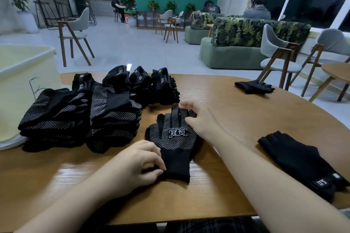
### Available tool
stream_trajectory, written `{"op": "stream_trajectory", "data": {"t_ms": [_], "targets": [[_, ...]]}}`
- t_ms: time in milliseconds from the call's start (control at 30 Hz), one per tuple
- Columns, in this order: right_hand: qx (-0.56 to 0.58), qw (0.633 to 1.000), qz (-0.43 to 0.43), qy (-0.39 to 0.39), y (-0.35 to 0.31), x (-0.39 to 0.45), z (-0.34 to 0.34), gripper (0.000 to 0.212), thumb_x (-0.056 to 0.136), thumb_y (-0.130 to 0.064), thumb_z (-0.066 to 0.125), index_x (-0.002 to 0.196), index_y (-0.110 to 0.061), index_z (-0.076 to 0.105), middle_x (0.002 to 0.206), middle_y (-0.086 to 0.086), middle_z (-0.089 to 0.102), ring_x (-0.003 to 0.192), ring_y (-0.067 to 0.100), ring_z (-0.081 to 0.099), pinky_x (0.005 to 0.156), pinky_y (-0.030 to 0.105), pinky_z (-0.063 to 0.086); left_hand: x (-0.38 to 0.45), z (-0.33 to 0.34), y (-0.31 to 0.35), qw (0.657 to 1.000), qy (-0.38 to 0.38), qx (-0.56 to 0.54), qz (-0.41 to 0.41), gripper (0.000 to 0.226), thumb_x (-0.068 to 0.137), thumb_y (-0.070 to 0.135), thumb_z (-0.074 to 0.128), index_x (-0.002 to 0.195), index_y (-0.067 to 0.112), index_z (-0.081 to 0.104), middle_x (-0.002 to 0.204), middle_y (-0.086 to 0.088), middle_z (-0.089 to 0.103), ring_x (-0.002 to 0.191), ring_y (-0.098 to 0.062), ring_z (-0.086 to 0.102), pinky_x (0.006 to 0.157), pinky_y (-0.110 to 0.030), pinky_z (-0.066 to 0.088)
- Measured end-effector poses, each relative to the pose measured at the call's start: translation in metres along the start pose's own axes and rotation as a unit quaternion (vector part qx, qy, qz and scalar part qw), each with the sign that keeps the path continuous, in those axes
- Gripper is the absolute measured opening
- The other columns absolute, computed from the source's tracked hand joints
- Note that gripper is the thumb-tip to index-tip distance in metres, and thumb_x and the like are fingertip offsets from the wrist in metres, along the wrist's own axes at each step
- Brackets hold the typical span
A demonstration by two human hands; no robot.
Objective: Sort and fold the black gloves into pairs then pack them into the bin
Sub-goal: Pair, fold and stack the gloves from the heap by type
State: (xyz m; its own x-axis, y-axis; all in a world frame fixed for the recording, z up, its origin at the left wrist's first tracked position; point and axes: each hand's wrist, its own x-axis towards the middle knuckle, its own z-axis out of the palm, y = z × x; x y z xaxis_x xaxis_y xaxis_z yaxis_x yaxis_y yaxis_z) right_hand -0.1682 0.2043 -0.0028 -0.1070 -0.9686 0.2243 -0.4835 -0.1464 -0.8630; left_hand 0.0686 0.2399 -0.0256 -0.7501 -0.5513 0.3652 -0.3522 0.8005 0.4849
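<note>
A black dotted glove (173,139) with a white label lies flat on the wooden table (246,119), fingers pointing away from me. My left hand (140,164) pinches its cuff at the near end. My right hand (198,117) rests on the glove's fingertips with curled fingers gripping them. Stacks of dotted gloves (79,119) lie to the left, and behind them stand piles of plain black gloves (147,85). A pale yellow bin (22,73) stands at the far left.
A fingerless black glove (303,162) lies at the right near my forearm. Another black glove (254,86) lies at the table's far right. Chairs, green sofas and seated people fill the room beyond the table.
</note>
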Motion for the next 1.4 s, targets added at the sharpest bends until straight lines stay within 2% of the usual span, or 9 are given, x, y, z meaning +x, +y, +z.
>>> {"op": "stream_trajectory", "data": {"t_ms": [133,267,367,500,600,1000,1133,1267,1400], "targets": [[-0.099,0.993,0.003,-0.057,0.005,0.006,0.000,0.045,0.084,0.006,0.056,0.121,-0.020,0.057,0.117,-0.010,0.057,0.113,0.004,0.051,0.087,0.002,0.033,-0.005,-0.007,-0.002,1.000,-0.014,-0.022,0.000,0.015,0.081,0.046,0.061,0.090,0.036,0.069,0.096,0.022,0.059,0.106,0.002,0.055,0.089,-0.016,0.043],[-0.228,0.973,-0.023,-0.032,0.004,0.019,-0.002,0.031,0.085,-0.011,0.066,0.115,-0.019,0.064,0.124,-0.004,0.059,0.120,0.014,0.049,0.102,0.026,0.037,-0.006,-0.006,-0.001,0.999,-0.019,-0.035,-0.021,0.026,0.079,0.054,0.062,0.100,0.039,0.067,0.111,0.025,0.055,0.107,0.004,0.054,0.089,-0.008,0.038],[-0.268,0.962,-0.052,-0.008,-0.005,0.023,0.003,0.013,0.086,-0.029,0.065,0.095,-0.024,0.072,0.105,-0.005,0.067,0.109,0.019,0.055,0.097,0.040,0.044,-0.007,-0.004,0.000,0.998,-0.007,-0.050,-0.040,0.024,0.076,0.052,0.064,0.096,0.040,0.066,0.114,0.027,0.054,0.108,0.004,0.054,0.090,-0.008,0.037],[-0.335,0.940,-0.062,-0.033,-0.020,0.021,0.016,0.024,0.086,-0.046,0.062,0.093,-0.027,0.074,0.097,-0.005,0.066,0.103,0.018,0.052,0.090,0.037,0.045,-0.008,-0.002,-0.001,0.998,-0.003,-0.056,-0.042,0.022,0.075,0.052,0.065,0.092,0.039,0.069,0.110,0.026,0.058,0.108,0.002,0.054,0.091,-0.011,0.039],[-0.404,0.913,-0.050,-0.026,-0.025,0.021,0.025,0.023,0.088,-0.042,0.059,0.097,-0.026,0.074,0.104,-0.003,0.063,0.107,0.020,0.050,0.090,0.032,0.043,-0.007,-0.001,-0.003,0.997,0.001,-0.065,-0.046,0.022,0.074,0.052,0.066,0.092,0.040,0.070,0.109,0.025,0.060,0.109,0.001,0.055,0.092,-0.013,0.040],[-0.319,0.925,-0.171,0.117,-0.017,0.015,0.042,0.009,0.085,-0.021,0.067,0.083,-0.015,0.073,0.084,0.000,0.061,0.087,0.025,0.054,0.074,0.033,0.038,-0.008,0.001,-0.006,0.998,0.011,-0.062,-0.029,0.022,0.076,0.053,0.066,0.092,0.039,0.072,0.105,0.023,0.062,0.110,-0.001,0.055,0.093,-0.014,0.039],[-0.355,0.928,-0.114,-0.007,-0.014,0.020,0.038,0.018,0.091,-0.036,0.060,0.098,-0.027,0.075,0.098,-0.003,0.063,0.100,0.019,0.052,0.087,0.037,0.044,-0.009,0.000,-0.005,0.999,0.012,-0.048,-0.013,0.024,0.081,0.056,0.060,0.094,0.041,0.072,0.108,0.025,0.060,0.114,-0.003,0.051,0.097,-0.015,0.036],[-0.331,0.941,-0.059,0.048,-0.010,0.023,0.026,0.021,0.090,-0.036,0.059,0.102,-0.024,0.071,0.103,-0.003,0.065,0.104,0.019,0.054,0.087,0.035,0.047,-0.008,-0.002,-0.001,0.997,0.038,-0.052,-0.041,0.031,0.088,0.055,0.049,0.104,0.037,0.070,0.116,0.025,0.054,0.118,-0.001,0.047,0.098,-0.010,0.031],[-0.348,0.937,0.017,0.016,-0.006,0.024,0.019,0.030,0.085,-0.046,0.064,0.101,-0.023,0.072,0.106,-0.002,0.064,0.105,0.019,0.055,0.089,0.038,0.049,-0.004,0.004,-0.008,0.991,0.100,0.024,-0.091,0.028,0.089,0.025,0.047,0.111,0.027,0.064,0.116,0.019,0.053,0.113,0.001,0.047,0.100,-0.010,0.030]]}}
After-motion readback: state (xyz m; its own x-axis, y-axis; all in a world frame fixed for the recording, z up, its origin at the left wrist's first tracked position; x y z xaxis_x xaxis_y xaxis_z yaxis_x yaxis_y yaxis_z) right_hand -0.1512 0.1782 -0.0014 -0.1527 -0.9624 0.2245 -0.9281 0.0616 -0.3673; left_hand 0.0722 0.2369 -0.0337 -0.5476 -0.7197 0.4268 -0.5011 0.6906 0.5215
